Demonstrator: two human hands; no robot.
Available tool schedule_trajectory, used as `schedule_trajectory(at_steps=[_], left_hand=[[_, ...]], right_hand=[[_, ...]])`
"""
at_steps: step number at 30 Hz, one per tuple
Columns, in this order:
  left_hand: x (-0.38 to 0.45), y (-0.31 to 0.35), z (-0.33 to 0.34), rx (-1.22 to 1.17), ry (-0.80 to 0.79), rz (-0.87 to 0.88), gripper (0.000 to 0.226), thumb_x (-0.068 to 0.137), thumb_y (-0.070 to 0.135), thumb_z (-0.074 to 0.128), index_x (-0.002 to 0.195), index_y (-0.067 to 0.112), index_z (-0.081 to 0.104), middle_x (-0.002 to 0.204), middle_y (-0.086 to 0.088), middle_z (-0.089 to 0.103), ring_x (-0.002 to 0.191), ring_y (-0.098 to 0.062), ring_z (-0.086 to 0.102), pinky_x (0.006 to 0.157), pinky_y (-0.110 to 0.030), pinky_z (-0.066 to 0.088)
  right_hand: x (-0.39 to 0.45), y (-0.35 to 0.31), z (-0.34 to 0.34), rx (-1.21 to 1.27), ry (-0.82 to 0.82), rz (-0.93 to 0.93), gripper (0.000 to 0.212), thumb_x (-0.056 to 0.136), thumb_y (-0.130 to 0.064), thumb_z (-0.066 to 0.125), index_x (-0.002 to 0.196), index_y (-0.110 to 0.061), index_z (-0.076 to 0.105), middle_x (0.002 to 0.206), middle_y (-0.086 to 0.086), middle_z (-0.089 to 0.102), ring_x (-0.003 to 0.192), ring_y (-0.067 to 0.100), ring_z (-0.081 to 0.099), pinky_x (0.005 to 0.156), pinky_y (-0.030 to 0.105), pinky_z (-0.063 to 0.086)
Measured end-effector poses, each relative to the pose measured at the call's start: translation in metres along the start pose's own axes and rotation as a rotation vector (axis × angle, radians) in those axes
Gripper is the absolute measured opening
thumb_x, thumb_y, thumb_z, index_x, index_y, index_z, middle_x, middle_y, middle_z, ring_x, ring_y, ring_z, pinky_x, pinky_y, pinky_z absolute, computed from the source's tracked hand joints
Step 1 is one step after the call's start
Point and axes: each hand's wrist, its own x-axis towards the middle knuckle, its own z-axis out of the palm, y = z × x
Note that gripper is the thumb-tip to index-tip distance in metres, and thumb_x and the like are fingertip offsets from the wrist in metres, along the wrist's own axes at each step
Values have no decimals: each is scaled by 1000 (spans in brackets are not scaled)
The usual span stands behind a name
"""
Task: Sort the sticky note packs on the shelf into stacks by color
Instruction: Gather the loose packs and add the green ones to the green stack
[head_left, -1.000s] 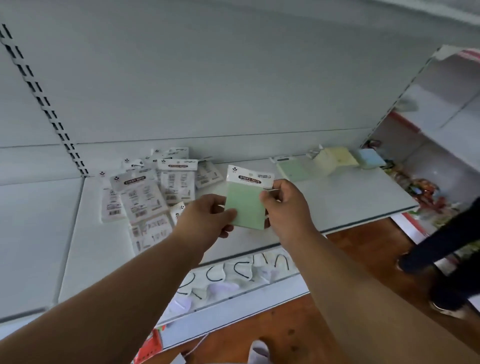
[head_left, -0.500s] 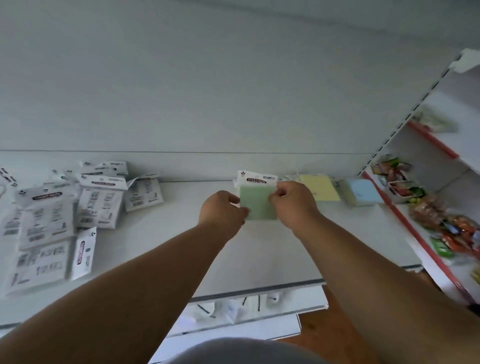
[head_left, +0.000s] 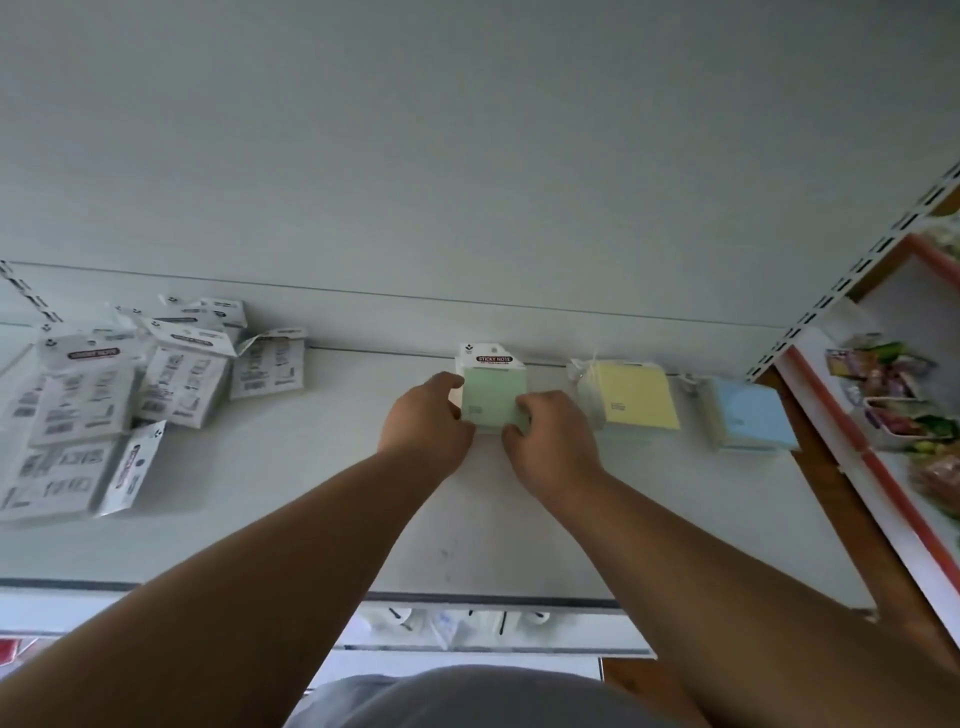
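A green sticky note pack lies at the back of the white shelf, on top of a green stack. My left hand holds its left edge. My right hand grips its lower right corner with curled fingers. To the right sit a yellow stack and a blue stack. A loose heap of packs, most lying back side up, covers the shelf's left part.
The shelf's back wall rises just behind the stacks. A neighbouring shelf at the right holds colourful snack packets. The shelf's front edge runs below my forearms, with small items on the lower shelf.
Both hands carried the green pack from the air to the back of the shelf and set it down on the green stack. The view shifted right and closer.
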Motion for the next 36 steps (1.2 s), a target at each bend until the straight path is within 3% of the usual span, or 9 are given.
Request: schedule_trajectory(at_steps=[4, 8, 15, 20, 25, 36], left_hand=[[3, -2, 4, 120, -12, 69, 45, 80, 16, 60, 124, 26, 60, 113, -1, 60, 96, -22, 62, 79, -26, 48], [3, -2, 6, 181, 3, 134, 42, 79, 14, 64, 121, 21, 62, 124, -2, 49, 91, -24, 64, 80, -30, 51], [3, -5, 8, 288, 27, 258, 37, 82, 11, 61, 119, 12, 63, 124, -5, 53, 101, -27, 59, 82, -31, 47], [4, -5, 6, 283, 12, 291, 38, 82, 12, 60, 119, 13, 63, 124, -4, 55, 104, -26, 59, 85, -31, 48], [-8, -11, -11, 218, 18, 265, 49, 80, 19, 66, 128, 21, 56, 128, 2, 52, 101, -19, 63, 86, -30, 50], [-53, -128, -138, 174, 160, 137, 34, 80, 11, 61, 111, 24, 63, 109, 8, 60, 79, -7, 60, 76, -24, 48]], right_hand=[[-1, -1, 1, -32, -13, -34, 34, 84, -22, 61, 112, -3, 64, 119, 19, 56, 112, 35, 53, 96, 38, 45], [6, -3, -4, -37, -35, -8, 40, 87, -28, 58, 122, -9, 59, 126, 15, 51, 116, 32, 52, 96, 34, 42], [21, -7, -5, -23, -68, 68, 44, 88, -34, 55, 129, -17, 57, 129, 14, 51, 118, 33, 53, 96, 34, 44], [16, -9, -6, -83, -23, 74, 42, 87, -34, 54, 123, -13, 62, 123, 16, 53, 115, 35, 52, 94, 34, 43], [6, -28, -13, -158, 32, -101, 39, 88, -29, 54, 121, -9, 60, 127, 12, 46, 120, 32, 43, 102, 35, 36], [-29, -169, 62, 35, -33, -379, 37, 90, -27, 58, 124, -13, 58, 121, 6, 53, 116, 24, 47, 97, 32, 41]])
